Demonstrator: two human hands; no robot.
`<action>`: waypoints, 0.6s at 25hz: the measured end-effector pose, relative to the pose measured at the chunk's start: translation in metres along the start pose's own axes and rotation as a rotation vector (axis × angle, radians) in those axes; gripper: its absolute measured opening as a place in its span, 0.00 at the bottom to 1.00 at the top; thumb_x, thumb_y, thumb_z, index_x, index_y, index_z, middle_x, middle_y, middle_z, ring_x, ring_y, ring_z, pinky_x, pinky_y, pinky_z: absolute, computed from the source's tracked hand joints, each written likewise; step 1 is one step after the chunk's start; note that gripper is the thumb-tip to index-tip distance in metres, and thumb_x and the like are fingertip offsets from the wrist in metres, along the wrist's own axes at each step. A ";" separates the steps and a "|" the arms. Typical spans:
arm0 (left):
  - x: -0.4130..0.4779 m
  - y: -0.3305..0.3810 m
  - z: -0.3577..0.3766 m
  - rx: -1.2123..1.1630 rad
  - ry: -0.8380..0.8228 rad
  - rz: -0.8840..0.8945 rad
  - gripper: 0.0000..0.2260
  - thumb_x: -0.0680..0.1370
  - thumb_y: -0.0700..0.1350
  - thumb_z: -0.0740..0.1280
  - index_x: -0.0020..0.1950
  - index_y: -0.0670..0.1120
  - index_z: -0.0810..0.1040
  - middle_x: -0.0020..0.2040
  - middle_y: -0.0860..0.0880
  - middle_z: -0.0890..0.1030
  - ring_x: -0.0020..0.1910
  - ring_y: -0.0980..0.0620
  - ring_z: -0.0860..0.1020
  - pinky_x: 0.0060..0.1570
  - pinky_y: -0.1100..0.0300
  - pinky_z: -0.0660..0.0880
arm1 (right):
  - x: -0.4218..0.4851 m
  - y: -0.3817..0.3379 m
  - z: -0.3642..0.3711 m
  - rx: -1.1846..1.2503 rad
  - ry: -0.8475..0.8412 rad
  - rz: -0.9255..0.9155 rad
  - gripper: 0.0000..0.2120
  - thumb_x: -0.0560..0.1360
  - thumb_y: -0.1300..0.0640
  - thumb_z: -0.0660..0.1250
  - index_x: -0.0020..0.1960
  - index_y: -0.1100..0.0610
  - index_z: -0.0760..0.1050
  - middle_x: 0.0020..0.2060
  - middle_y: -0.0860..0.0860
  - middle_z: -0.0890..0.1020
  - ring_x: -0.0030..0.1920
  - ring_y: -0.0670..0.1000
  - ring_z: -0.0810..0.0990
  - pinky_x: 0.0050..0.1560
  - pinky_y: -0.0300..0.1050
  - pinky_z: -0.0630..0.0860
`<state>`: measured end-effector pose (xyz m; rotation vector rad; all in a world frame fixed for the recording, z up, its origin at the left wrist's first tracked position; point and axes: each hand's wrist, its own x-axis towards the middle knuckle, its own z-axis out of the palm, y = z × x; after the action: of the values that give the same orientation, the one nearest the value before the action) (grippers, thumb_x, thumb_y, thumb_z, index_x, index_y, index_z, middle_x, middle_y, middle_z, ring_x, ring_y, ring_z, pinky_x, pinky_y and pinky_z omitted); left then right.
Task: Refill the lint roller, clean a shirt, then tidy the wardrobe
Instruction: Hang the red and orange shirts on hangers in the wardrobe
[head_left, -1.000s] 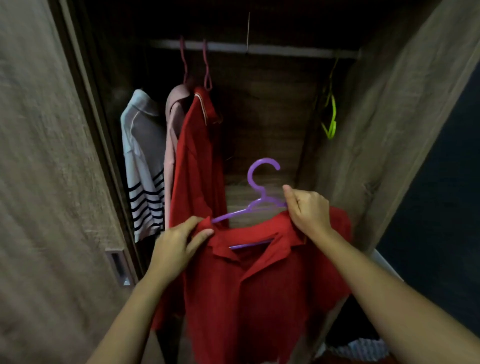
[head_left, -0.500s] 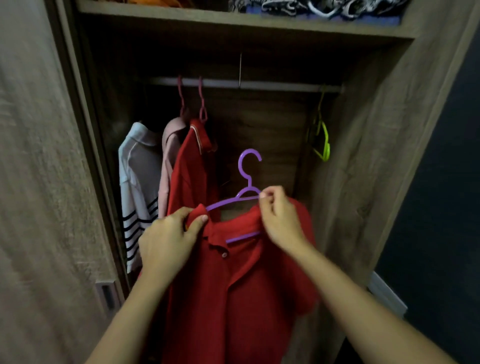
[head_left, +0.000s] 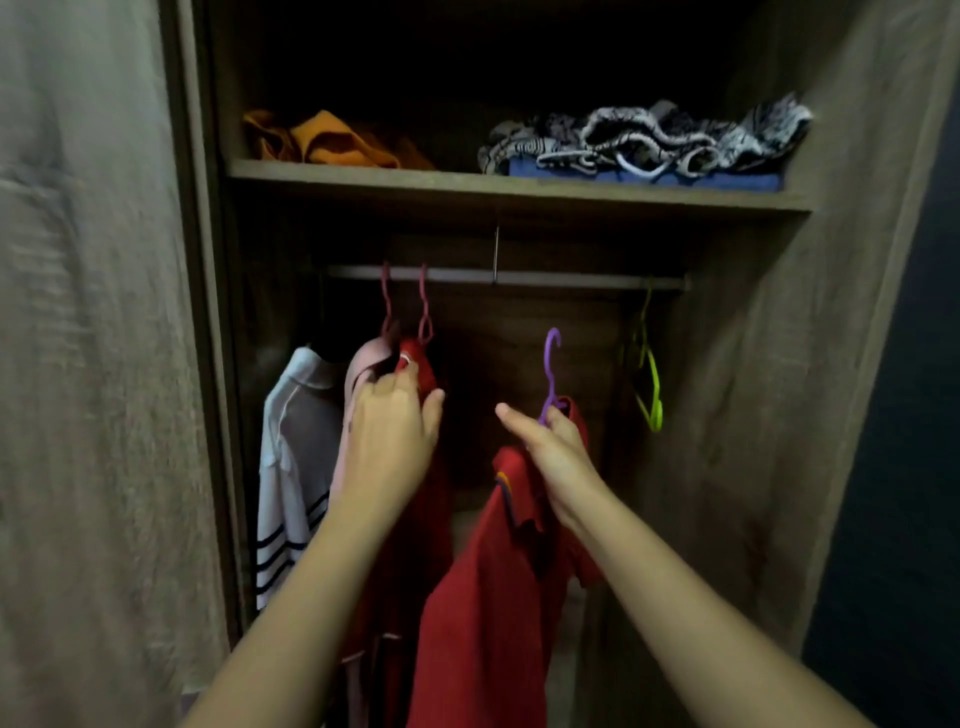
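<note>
A red polo shirt (head_left: 483, 597) hangs on a purple hanger (head_left: 549, 371), which my right hand (head_left: 550, 452) grips at the neck, below the wardrobe rail (head_left: 561, 280). The hanger's hook points up and sits under the rail, apart from it. My left hand (head_left: 389, 441) rests against the collar of another red shirt (head_left: 418, 364) that hangs on the rail, its fingers curled at the fabric. Whether that hand grips the cloth or only pushes it I cannot tell.
A pink shirt (head_left: 363, 364) and a white striped shirt (head_left: 296, 467) hang at the left of the rail. A green empty hanger (head_left: 649, 395) hangs at the right. On the shelf (head_left: 467, 182) above lie orange cloth (head_left: 322, 140) and patterned folded clothes (head_left: 649, 140). Wardrobe walls close in on both sides.
My left hand let go of the held shirt's collar and moved up to the hanging red shirt. My right hand raised and turned the purple hanger toward the rail. The view tilted up.
</note>
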<state>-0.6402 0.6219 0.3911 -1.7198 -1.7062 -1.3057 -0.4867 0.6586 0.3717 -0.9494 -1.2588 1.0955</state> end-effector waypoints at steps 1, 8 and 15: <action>0.021 -0.011 0.010 0.081 -0.017 0.038 0.12 0.75 0.43 0.65 0.54 0.37 0.77 0.47 0.35 0.80 0.47 0.35 0.77 0.48 0.47 0.72 | 0.007 -0.005 0.001 -0.038 -0.002 -0.001 0.30 0.68 0.52 0.73 0.65 0.63 0.67 0.56 0.54 0.78 0.56 0.50 0.77 0.53 0.39 0.71; 0.072 -0.044 0.067 0.260 -0.147 0.041 0.07 0.71 0.36 0.67 0.48 0.40 0.77 0.38 0.43 0.81 0.34 0.40 0.81 0.31 0.55 0.73 | 0.069 -0.024 -0.001 -0.160 0.025 -0.003 0.29 0.67 0.75 0.62 0.67 0.66 0.64 0.54 0.55 0.73 0.52 0.54 0.79 0.27 0.36 0.73; 0.065 -0.020 0.080 0.236 -0.316 0.058 0.23 0.76 0.37 0.60 0.71 0.43 0.64 0.60 0.43 0.72 0.56 0.40 0.77 0.51 0.50 0.71 | 0.132 -0.047 0.004 -0.290 -0.002 -0.032 0.32 0.64 0.70 0.60 0.68 0.64 0.65 0.44 0.53 0.74 0.34 0.47 0.73 0.27 0.37 0.67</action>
<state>-0.6435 0.7267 0.3972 -1.8902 -1.8750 -0.8000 -0.4877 0.7757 0.4489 -1.1399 -1.4560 0.9032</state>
